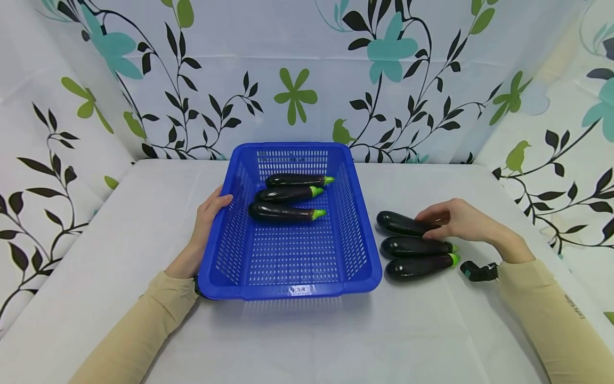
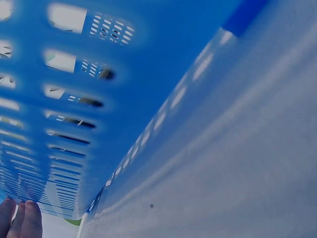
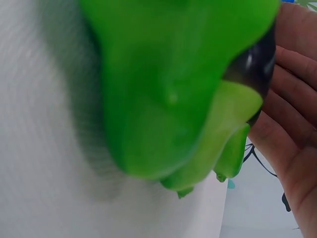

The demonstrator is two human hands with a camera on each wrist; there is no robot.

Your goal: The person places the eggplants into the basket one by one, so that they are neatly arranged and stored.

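Observation:
A blue plastic basket (image 1: 297,250) with perforated walls stands mid-table. My left hand (image 1: 207,218) grips its left rim, thumb at the top edge; in the left wrist view the fingers (image 2: 30,220) lie along the outer wall. Inside the basket, three dark eggplants (image 1: 283,212) with green stem ends lie side by side. Three more lie on the table to its right. My right hand (image 1: 458,220) holds the farthest eggplant (image 1: 397,223) of these near its stem end, fingers over the far side and thumb on the near side. The middle eggplant (image 1: 412,247) and nearest eggplant (image 1: 418,268) lie just below it.
White cloth (image 1: 307,341) covers the table. A patterned curtain (image 1: 297,53) with leaves, flowers and birds rises behind and along both sides. A black wrist device (image 1: 479,272) sits at the right cuff, close to the nearest eggplant's stem.

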